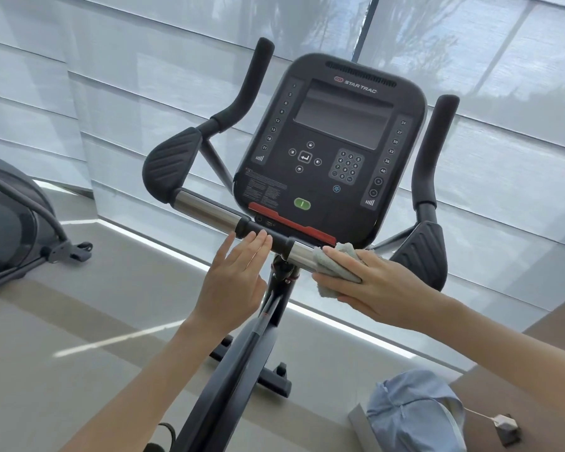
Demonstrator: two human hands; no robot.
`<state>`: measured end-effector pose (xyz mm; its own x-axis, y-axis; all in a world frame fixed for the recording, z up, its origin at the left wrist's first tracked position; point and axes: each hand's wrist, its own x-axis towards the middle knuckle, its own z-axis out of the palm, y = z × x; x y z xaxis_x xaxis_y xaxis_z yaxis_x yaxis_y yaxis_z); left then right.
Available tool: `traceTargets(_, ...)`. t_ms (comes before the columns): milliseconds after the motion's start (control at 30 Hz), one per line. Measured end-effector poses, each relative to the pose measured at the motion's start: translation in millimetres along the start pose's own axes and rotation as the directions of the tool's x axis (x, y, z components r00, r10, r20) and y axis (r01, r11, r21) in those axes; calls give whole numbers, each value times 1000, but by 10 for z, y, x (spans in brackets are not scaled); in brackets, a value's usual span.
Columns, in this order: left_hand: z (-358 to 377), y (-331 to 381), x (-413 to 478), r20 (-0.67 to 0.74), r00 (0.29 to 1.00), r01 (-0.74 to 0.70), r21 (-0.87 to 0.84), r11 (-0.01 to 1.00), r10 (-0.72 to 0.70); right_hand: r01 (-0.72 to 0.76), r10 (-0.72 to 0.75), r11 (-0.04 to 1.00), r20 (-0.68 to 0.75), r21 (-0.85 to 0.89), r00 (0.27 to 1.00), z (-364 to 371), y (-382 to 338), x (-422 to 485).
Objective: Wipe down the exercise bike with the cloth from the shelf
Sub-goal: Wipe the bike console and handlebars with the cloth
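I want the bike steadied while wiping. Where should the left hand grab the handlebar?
Grip the black centre sleeve from the near side, fingers over the top: it is a round tube, the left hand touches it, and it lies clear of the cloth in the right hand.

Left hand [232, 282] flat, fingers straight — right hand [375, 288] grips the cloth [331, 266].
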<state>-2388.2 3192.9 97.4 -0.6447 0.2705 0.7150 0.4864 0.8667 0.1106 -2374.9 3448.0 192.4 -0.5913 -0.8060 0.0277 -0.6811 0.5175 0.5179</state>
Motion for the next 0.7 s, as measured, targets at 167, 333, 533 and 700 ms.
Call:
traceTargets(167, 9, 0, 12, -16, 1000, -9, 0, 1000, 9, -87, 84, 994, -51, -59, 995, 85, -143, 515)
traceTargets(333, 24, -10, 31, -30, 1000, -6, 5, 1000, 7, -214, 217, 976, -160, 38, 963, 15, -236, 708)
traceTargets(533, 51, 21, 23, -69, 996, 59, -62, 996, -63, -198, 189, 980, -201, -30, 961, 57, -111, 166)
traceTargets(700, 32, 4, 36, -78, 996, 41, -60, 997, -45, -147, 95, 970, -257, -194, 962, 109, -162, 265)
